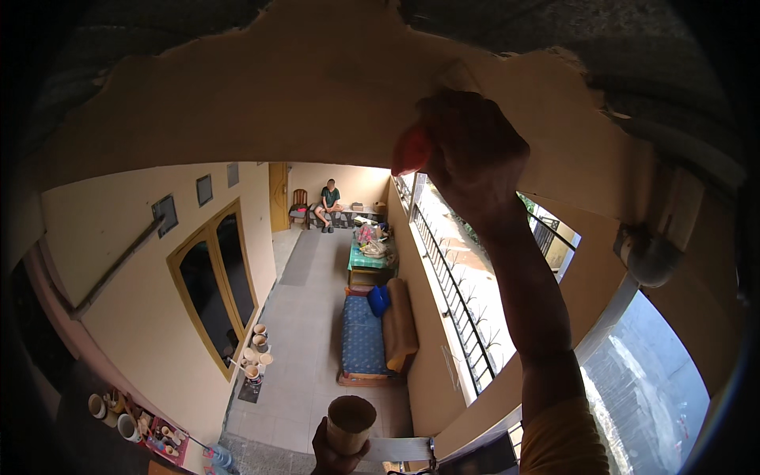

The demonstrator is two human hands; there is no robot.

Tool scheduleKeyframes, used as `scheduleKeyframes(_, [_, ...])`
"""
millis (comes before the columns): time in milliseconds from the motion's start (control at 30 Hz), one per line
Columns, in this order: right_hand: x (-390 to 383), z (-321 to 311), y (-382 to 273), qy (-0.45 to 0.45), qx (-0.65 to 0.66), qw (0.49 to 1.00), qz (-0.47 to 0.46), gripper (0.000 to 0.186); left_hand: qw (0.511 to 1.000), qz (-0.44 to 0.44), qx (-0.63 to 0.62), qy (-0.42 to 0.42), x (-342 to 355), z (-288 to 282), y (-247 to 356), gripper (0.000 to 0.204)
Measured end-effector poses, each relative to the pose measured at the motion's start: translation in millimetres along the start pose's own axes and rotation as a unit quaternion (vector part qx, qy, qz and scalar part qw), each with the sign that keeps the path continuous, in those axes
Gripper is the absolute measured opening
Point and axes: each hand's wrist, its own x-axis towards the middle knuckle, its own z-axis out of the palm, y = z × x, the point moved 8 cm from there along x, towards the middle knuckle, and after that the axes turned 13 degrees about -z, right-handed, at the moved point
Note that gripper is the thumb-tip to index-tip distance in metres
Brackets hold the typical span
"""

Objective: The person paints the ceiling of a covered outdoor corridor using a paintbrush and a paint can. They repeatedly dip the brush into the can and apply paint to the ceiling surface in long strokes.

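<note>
No lettering, number, label or sign can be read. The red, rounded handle (412,150) in the raised right hand (476,142) is too dark and blurred to tell any print. On the round, beige, open-topped container (347,437) in the left hand (331,459), no mark is legible. Left of that hand, the clear bluish plastic bottle (222,457) is too small to tell.

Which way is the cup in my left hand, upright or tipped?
Roughly upright: your left hand grips the cup with its open rim uppermost.
</note>
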Motion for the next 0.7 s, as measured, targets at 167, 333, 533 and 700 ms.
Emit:
scheduleKeyframes(167, [-1.7,-11.7,10.7,0.246,0.308,0.893,0.219,0.019,1.000,0.002,-0.003,0.008,-4.9,-6.0,0.8,0.048])
scheduleKeyframes(333, [-49.0,24.2,74.9,0.209,0.308,0.850,0.374,0.021,0.996,-0.063,0.048,-0.046,1.2,6.5,-8.5,0.060])
scheduleKeyframes(533, [-89.1,-10.5,112.6,0.284,0.352,0.773,0.445,0.024,0.993,-0.069,0.062,-0.070,-5.6,18.5,-10.3,0.058])
scheduleKeyframes(700, [-130.4,-64.0,145.4,0.224,0.229,0.822,0.472,0.027,0.996,-0.030,0.078,-0.013,-11.2,12.2,-6.3,0.057])
